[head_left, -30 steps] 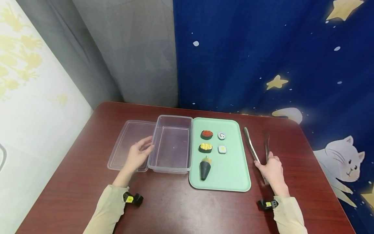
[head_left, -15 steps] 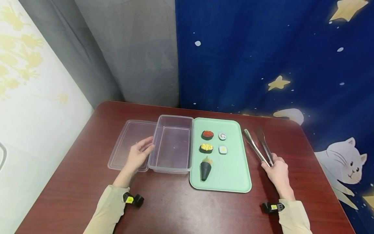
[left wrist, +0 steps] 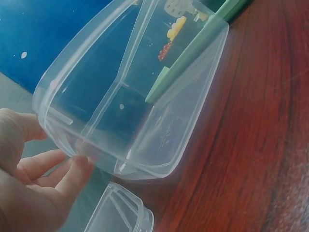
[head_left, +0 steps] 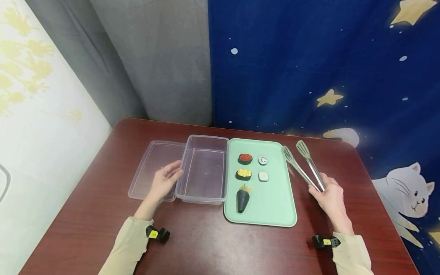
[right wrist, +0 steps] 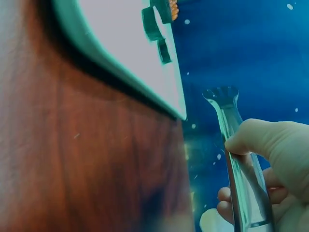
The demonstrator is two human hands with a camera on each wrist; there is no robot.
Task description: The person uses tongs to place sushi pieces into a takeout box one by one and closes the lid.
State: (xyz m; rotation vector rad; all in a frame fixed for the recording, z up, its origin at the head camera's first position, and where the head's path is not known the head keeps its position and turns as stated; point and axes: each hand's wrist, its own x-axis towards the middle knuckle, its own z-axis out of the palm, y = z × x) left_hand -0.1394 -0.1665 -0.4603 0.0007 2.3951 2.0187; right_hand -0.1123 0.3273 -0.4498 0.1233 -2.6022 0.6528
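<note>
In the head view, my right hand (head_left: 329, 195) grips a pair of metal tongs (head_left: 312, 168) near the joined end. Their slotted tips are spread apart and point away, one by the tray's right rim. My left hand (head_left: 164, 182) rests its fingertips against the left wall of a clear plastic container (head_left: 204, 172); the left wrist view shows the fingers (left wrist: 77, 176) on the outside. A green tray (head_left: 275, 202) beside it bears red-topped sushi (head_left: 245, 159), yellow-topped sushi (head_left: 243, 174), a round roll (head_left: 262, 160), a squarish roll (head_left: 263, 176) and a dark hand roll (head_left: 243, 199).
A clear lid (head_left: 151, 168) lies left of the container, partly behind the left hand. Everything stands on a reddish-brown table (head_left: 206, 240). Behind the table hang a grey curtain (head_left: 165, 65) and a blue curtain (head_left: 275, 68) with stars.
The right hand has shifted slightly right and lifted the tongs. Their tips have swung and now show their slotted faces. The left hand stays at the container.
</note>
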